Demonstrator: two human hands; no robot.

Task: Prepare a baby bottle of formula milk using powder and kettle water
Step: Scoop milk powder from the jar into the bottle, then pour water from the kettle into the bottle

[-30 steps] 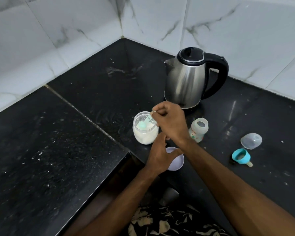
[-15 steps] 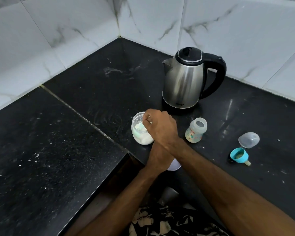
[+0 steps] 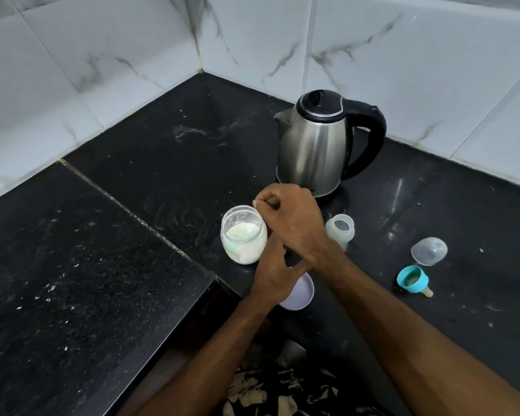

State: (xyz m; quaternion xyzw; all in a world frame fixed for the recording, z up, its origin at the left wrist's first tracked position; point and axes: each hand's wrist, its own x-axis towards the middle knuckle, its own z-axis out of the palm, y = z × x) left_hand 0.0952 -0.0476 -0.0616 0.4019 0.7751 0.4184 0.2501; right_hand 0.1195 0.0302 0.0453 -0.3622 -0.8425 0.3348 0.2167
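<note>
The right hand (image 3: 293, 223) has lifted off the mouth of the powder jar (image 3: 243, 234); half a second ago its knuckles covered the opening, and now the white powder shows plainly inside. Its fingers (image 3: 267, 202) are curled tight at the jar's upper right rim, and a pale tip peeks from the pinch, probably the scoop's handle, though the bowl of the scoop is hidden, so I cannot tell whether it came up full. If it did, the powder's next stop would be the baby bottle (image 3: 340, 231), which stands open-mouthed just right of that hand, near the frame's centre.

The left hand (image 3: 275, 273) sits below the jar, fingers loosely bent against its lower right side, steadying it; whether it truly grips I cannot tell. Under its wrist lies the jar's pale lilac lid (image 3: 300, 298), shallow and round.

The jar is clear glass, squat and round-shouldered. The kettle (image 3: 318, 151) above is brushed steel with a black plastic lid and handle. At right lie a cloudy domed cap (image 3: 429, 250) and a teal collar with teat (image 3: 412, 280), all on a glossy black speckled tabletop (image 3: 102, 265).
</note>
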